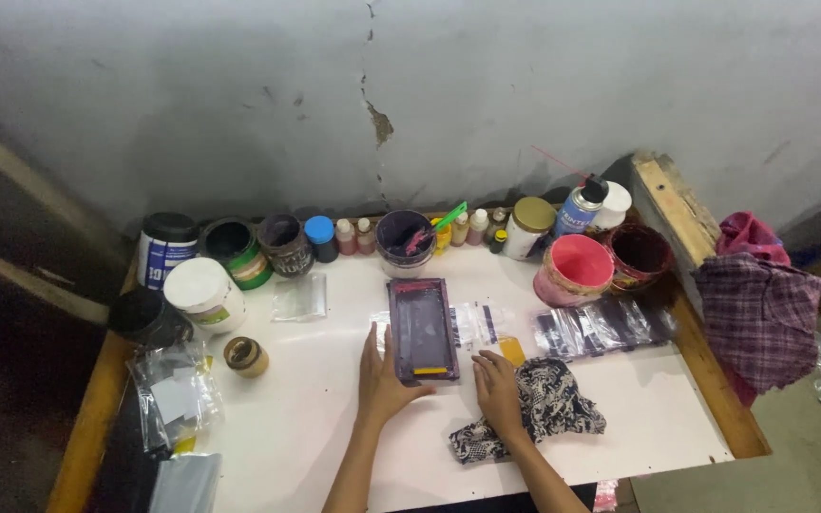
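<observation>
Left hand point(380, 378) flat, fingers spread, steadying purple frame point(422, 329) on worktop point(315, 418). Right hand point(498, 388) loosely open, holding nothing, resting on cloth point(548, 410). Jars lined far edge.

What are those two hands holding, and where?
Neither grips anything. The left hand rests flat against the purple frame at its near-left edge; the right hand lies beside the patterned cloth.
</observation>
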